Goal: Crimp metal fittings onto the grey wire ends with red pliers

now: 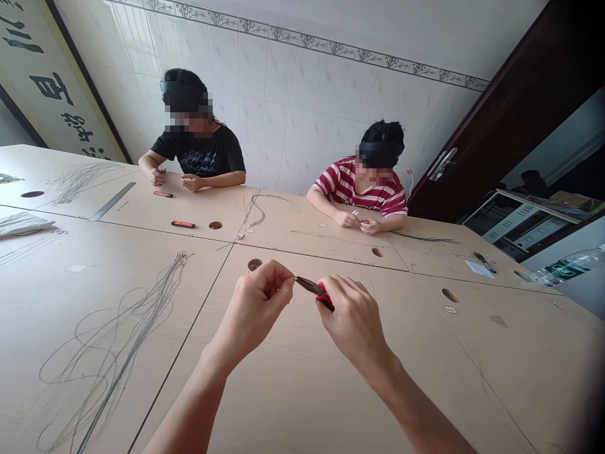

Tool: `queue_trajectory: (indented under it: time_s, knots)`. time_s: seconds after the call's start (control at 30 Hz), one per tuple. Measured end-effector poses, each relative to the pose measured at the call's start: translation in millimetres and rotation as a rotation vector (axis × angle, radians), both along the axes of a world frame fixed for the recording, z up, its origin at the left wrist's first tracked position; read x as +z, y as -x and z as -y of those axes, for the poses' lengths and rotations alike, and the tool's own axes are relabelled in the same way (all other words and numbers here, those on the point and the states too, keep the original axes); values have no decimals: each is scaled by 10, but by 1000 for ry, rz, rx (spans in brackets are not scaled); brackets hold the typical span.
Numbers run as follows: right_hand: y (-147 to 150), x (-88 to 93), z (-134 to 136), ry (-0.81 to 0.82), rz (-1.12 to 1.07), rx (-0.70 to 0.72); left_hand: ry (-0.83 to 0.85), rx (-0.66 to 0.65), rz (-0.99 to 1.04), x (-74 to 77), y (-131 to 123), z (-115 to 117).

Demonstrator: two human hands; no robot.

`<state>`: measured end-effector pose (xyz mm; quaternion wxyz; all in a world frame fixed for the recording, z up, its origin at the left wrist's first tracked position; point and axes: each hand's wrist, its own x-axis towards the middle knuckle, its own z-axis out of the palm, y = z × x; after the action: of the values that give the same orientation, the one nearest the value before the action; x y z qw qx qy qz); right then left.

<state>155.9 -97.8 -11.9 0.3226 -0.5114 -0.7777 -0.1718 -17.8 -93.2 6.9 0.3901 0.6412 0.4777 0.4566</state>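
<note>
Your right hand (352,315) clasps red-handled, tapered metal pliers (309,285), their tip toward ten o'clock, beside your pinched left hand (259,299); its contents are indiscernible.

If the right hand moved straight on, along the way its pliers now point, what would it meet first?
Probably the left hand: the pliers in the right hand point at its pinched fingertips, though the exact gap is unclear.

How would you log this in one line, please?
right hand: holding pliers; left hand: pinched near pliers' tip; cord bundle: on table
</note>
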Motion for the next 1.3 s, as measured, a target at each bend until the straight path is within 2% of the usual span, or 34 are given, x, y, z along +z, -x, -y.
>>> queue_trajectory:
  time_s: [0.63,0.97,1.3]
  knots:
    - [-21,17,10,20,-5,1,8,-23,-41,-3,2,-7]
    - [-43,-30,-42,-3,-48,0,53,-9,-35,18,-4,8]
    - [-37,-20,-64,-23,-94,-8,55,-59,-50,22,-33,31]
